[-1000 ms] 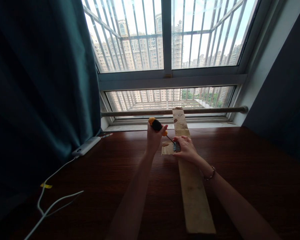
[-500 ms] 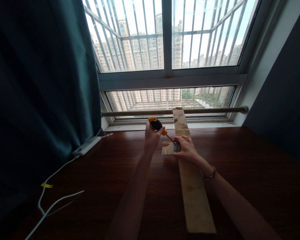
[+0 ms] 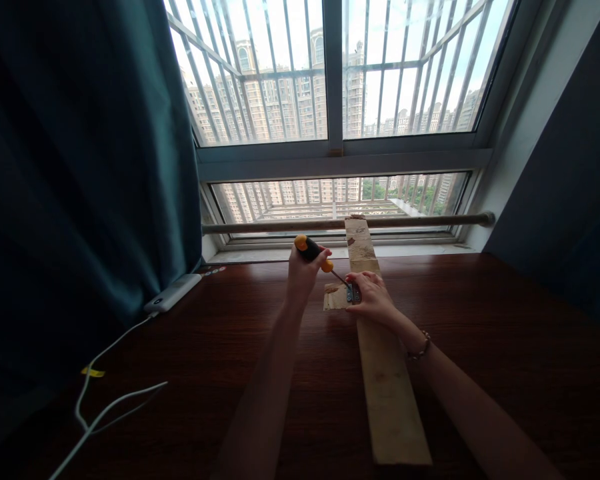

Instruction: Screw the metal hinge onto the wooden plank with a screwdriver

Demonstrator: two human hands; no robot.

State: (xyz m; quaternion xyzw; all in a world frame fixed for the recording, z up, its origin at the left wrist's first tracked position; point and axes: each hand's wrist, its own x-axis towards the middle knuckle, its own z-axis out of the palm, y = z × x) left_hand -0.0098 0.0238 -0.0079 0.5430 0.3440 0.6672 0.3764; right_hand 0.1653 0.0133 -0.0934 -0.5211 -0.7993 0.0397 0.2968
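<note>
My left hand (image 3: pixel 303 270) is closed round the black and yellow handle of a screwdriver (image 3: pixel 309 249). The screwdriver slants down to the right, its tip at a small metal hinge (image 3: pixel 351 293). This hinge lies across a short wooden piece (image 3: pixel 334 297) and a long wooden board (image 3: pixel 393 393), with screw heads showing on it. My right hand (image 3: pixel 373 297) rests on the long board, thumb and fingers curled about the hinge and pressing it down. That hand hides the hinge's right part.
The boards lie on a dark brown wooden surface (image 3: pixel 220 347), the long one reaching to a horizontal rail (image 3: pixel 280 227) before the window. At the left are a white power bank (image 3: pixel 175 293), a white cable (image 3: pixel 93 427) and a dark curtain (image 3: pixel 145 153).
My left hand and the screwdriver's handle have shifted slightly left, and the handle has turned a little. The tip stays at the hinge; my right hand and the boards keep their place.
</note>
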